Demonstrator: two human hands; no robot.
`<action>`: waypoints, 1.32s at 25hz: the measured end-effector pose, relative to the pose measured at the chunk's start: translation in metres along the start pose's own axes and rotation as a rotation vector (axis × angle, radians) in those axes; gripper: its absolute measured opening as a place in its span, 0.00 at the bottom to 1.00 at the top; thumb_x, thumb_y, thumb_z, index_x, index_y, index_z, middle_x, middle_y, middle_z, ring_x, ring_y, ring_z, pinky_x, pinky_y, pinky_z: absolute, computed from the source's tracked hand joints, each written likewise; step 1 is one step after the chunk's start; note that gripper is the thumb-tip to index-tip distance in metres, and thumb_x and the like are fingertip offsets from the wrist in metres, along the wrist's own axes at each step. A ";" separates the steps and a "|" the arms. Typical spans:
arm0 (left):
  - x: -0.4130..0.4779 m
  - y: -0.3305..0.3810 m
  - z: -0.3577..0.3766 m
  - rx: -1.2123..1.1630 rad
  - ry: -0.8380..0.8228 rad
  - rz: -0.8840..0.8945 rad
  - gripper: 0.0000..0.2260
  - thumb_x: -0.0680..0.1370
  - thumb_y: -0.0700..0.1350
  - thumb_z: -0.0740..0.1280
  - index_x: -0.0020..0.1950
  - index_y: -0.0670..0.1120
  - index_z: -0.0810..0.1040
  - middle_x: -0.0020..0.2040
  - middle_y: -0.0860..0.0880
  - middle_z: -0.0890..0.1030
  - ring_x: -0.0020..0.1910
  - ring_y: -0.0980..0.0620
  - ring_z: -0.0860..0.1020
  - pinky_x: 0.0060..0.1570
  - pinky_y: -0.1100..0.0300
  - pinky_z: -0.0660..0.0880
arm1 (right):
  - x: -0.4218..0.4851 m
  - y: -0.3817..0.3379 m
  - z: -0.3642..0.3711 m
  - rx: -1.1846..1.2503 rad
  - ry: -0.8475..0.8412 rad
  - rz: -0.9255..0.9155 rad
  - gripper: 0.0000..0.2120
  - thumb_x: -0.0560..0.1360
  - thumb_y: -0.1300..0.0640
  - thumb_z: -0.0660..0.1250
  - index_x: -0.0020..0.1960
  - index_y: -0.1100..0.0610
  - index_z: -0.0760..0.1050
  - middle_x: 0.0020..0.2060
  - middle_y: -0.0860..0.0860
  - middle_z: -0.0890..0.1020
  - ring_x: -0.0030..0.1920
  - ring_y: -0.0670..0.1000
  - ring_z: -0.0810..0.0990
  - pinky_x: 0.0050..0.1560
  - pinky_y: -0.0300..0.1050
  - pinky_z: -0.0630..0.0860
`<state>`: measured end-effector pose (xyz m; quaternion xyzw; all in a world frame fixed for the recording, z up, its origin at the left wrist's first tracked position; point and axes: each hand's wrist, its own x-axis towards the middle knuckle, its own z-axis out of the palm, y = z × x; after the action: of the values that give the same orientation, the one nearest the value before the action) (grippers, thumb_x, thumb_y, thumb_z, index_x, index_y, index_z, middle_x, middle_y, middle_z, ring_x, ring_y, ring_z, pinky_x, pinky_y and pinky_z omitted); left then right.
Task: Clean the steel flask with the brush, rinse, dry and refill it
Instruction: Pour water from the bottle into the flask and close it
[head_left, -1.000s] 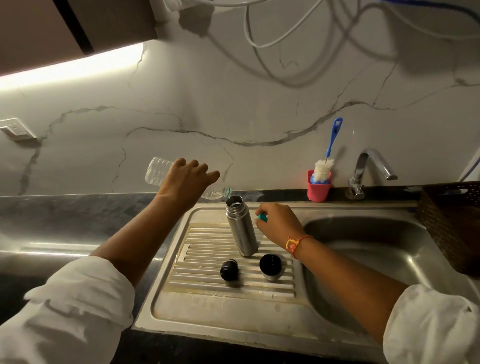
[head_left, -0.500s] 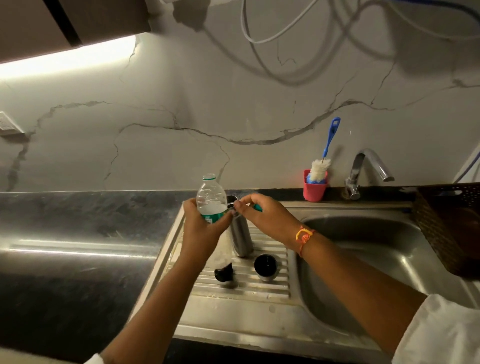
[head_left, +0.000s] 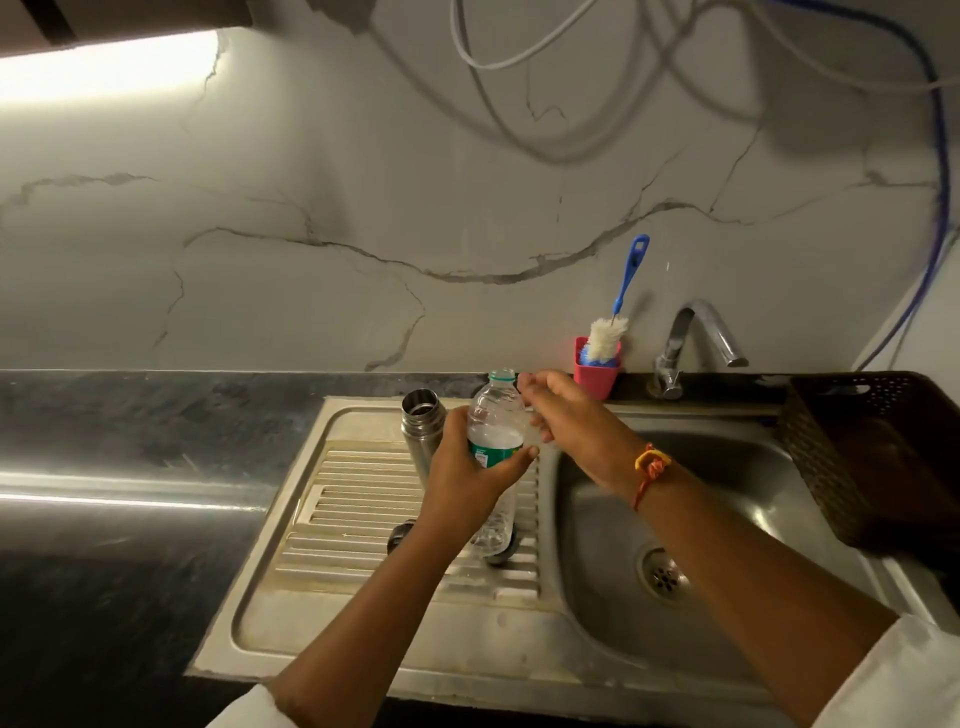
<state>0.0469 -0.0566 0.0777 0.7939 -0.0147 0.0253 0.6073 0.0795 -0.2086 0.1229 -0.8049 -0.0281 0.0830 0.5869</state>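
The steel flask stands upright and uncapped on the ribbed drainboard. My left hand grips a clear plastic water bottle round its green label, upright, just right of the flask. My right hand is at the bottle's neck with its fingers curled; the teal cap it pinched earlier is hidden in them. The flask's black stopper and its cup lid lie on the drainboard, partly hidden by my left arm and the bottle. The blue-handled brush stands in a pink cup.
A steel tap rises behind the sink basin, which has a drain at its bottom. A brown perforated basket sits at the right edge. Dark stone counter stretches to the left. Cables hang on the marble wall.
My left hand brought the bottle from tilted over the flask to upright, right of the flask. My right hand rose from beside the flask to the bottle's neck.
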 end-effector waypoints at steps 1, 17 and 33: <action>0.000 -0.002 0.003 0.015 -0.013 -0.016 0.26 0.73 0.48 0.79 0.65 0.53 0.70 0.58 0.59 0.79 0.56 0.60 0.80 0.57 0.61 0.81 | 0.004 0.001 -0.004 0.055 0.029 0.003 0.14 0.83 0.46 0.57 0.63 0.52 0.74 0.53 0.47 0.80 0.53 0.49 0.78 0.55 0.46 0.78; -0.009 -0.014 -0.015 0.186 -0.170 -0.085 0.31 0.71 0.49 0.80 0.70 0.53 0.71 0.56 0.59 0.79 0.55 0.57 0.81 0.57 0.57 0.82 | 0.010 -0.009 -0.026 -0.332 -0.241 -0.199 0.15 0.81 0.60 0.64 0.66 0.51 0.78 0.61 0.47 0.81 0.59 0.46 0.80 0.59 0.38 0.78; -0.012 0.000 -0.033 0.361 -0.282 -0.094 0.31 0.70 0.47 0.81 0.70 0.50 0.74 0.61 0.53 0.82 0.60 0.52 0.81 0.61 0.55 0.80 | 0.004 -0.015 -0.040 -0.326 -0.317 -0.157 0.11 0.75 0.56 0.73 0.57 0.55 0.83 0.47 0.46 0.86 0.47 0.42 0.85 0.48 0.34 0.81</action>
<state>0.0339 -0.0245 0.0861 0.8852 -0.0574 -0.1119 0.4479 0.0905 -0.2408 0.1490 -0.8613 -0.1953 0.1567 0.4420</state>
